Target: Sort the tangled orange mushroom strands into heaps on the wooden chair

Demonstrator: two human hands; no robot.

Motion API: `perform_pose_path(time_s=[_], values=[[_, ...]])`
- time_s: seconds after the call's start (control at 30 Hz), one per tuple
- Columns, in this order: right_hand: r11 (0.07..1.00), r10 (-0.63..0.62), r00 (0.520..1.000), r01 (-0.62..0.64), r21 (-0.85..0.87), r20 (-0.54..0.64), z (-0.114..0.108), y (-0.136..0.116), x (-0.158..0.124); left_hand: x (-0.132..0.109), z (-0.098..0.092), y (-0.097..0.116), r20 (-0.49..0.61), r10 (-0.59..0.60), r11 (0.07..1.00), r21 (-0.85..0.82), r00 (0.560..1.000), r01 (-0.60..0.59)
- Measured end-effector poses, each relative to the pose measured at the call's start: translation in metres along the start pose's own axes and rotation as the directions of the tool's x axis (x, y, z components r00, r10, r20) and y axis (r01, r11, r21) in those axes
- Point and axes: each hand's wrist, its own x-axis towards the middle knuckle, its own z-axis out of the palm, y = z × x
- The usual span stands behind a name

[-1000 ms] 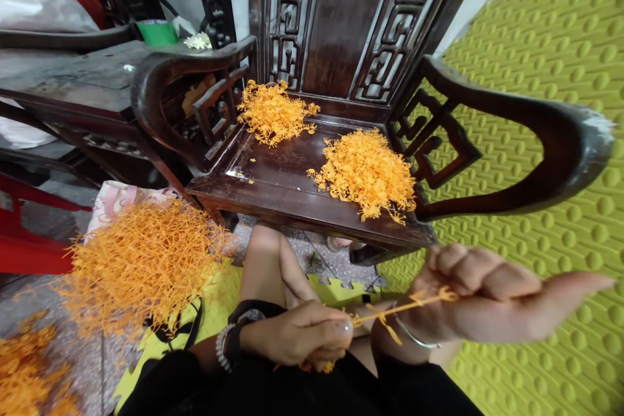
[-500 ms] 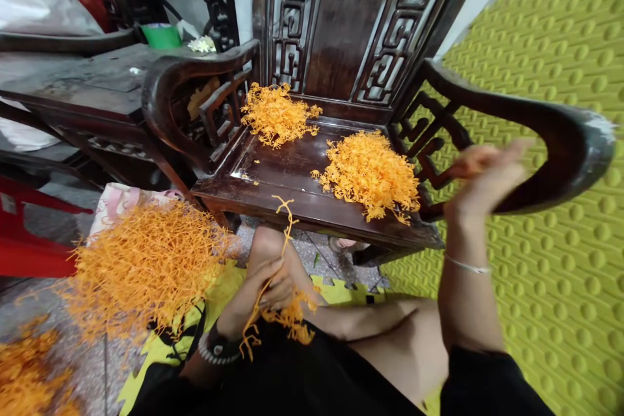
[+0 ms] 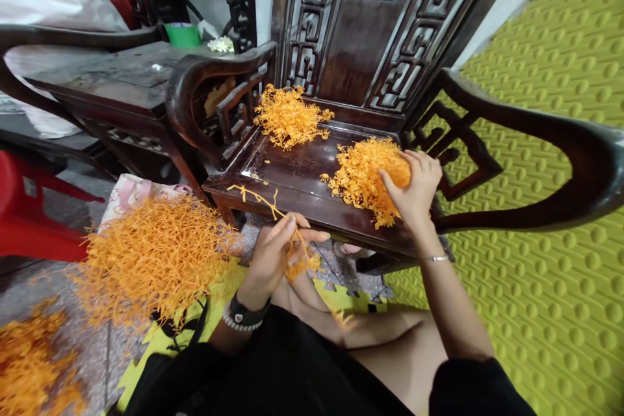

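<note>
Strand [image 3: 273, 208], centre of frame: likely light, limp, easily snapped; hold mid-length.
Left hand [image 3: 268, 257] clamped on it; right hand [image 3: 419, 188], fingers apart at orange heap [image 3: 358, 172], right of centre.

The thin, branching strand [image 3: 258, 197] in your left hand [image 3: 273, 244] is light orange. Your two frilly piles, the farther one [image 3: 288, 118] and the nearer one [image 3: 358, 175], are bright yellow-orange against the glossy, dark reddish-brown carved wooden chair [image 3: 361, 52], its back patterned in angular fretwork. Your big tangled heap of thin stems [image 3: 156, 260] is orange too. You have a yellow-green textured mat [image 3: 560, 299] dotted with round bumps, a speckled grey floor [image 3: 91, 337] and a plain red stool [image 3: 43, 227].
</note>
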Motion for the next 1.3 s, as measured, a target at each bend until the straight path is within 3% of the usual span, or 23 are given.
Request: perform_pose_path(time_s=[0.07,0.13,0.27,0.33,0.4,0.5,0.6,0.7,0.77,0.83,0.87,0.93,1.0,1.07,1.1,1.17,1.3], values=[[0.972,-0.128,0.988,0.109,0.209,0.08,-0.012,-0.028,-0.015,0.001,0.004,0.001,-0.046,0.025,0.998,-0.049,0.999,-0.027],[0.886,-0.276,0.929,0.148,0.439,0.245,-0.021,-0.057,-0.033,0.002,0.01,0.001,-0.085,0.014,0.993,-0.113,0.996,-0.024],[0.708,-0.457,0.747,-0.024,0.706,0.483,-0.031,-0.096,-0.072,0.004,0.018,-0.001,-0.061,-0.058,0.98,-0.196,0.996,0.045],[0.623,-0.472,0.699,-0.166,0.764,0.537,-0.031,-0.105,-0.088,0.005,0.019,-0.003,-0.021,-0.048,0.976,-0.212,0.999,0.043],[0.516,-0.461,0.706,-0.28,0.809,0.538,-0.031,-0.111,-0.101,0.005,0.019,-0.005,0.035,-0.012,0.974,-0.224,0.999,0.02],[0.408,-0.337,0.812,-0.331,0.851,0.477,-0.028,-0.118,-0.113,0.003,0.021,-0.01,0.095,0.102,0.982,-0.167,0.99,-0.085],[0.489,-0.154,0.936,-0.207,0.847,0.318,-0.022,-0.123,-0.121,0.001,0.023,-0.017,0.108,0.271,0.962,-0.047,0.956,-0.268],[0.57,-0.164,0.973,-0.039,0.821,0.16,-0.018,-0.124,-0.128,0.002,0.025,-0.024,0.097,0.389,0.917,0.057,0.916,-0.396],[0.533,-0.22,0.955,-0.055,0.844,0.201,-0.02,-0.127,-0.133,0.003,0.025,-0.028,0.074,0.447,0.88,0.143,0.891,-0.454],[0.409,-0.198,0.917,-0.244,0.88,0.346,-0.025,-0.133,-0.137,0.005,0.024,-0.031,0.032,0.502,0.837,0.235,0.864,-0.495],[0.304,-0.168,0.883,-0.377,0.875,0.439,-0.03,-0.137,-0.139,0.005,0.024,-0.032,0.006,0.52,0.82,0.278,0.854,-0.501],[0.046,-0.144,0.76,-0.635,0.771,0.634,-0.041,-0.144,-0.14,0.003,0.023,-0.034,-0.044,0.52,0.807,0.351,0.853,-0.474],[-0.157,-0.189,0.615,-0.788,0.595,0.765,-0.056,-0.147,-0.137,0.001,0.02,-0.035,-0.081,0.511,0.796,0.421,0.856,-0.436],[-0.259,-0.243,0.509,-0.855,0.45,0.826,-0.071,-0.147,-0.132,-0.003,0.014,-0.035,-0.086,0.532,0.756,0.495,0.842,-0.427],[-0.289,-0.259,0.485,-0.864,0.413,0.835,-0.079,-0.145,-0.129,-0.005,0.01,-0.034,-0.089,0.547,0.734,0.529,0.833,-0.425],[-0.335,-0.228,0.501,-0.845,0.416,0.835,-0.09,-0.141,-0.125,-0.01,0.001,-0.033,-0.094,0.535,0.72,0.57,0.839,-0.396],[-0.369,-0.035,0.607,-0.747,0.554,0.794,-0.098,-0.132,-0.121,-0.019,-0.011,-0.032,-0.027,0.311,0.791,0.561,0.95,-0.243]])
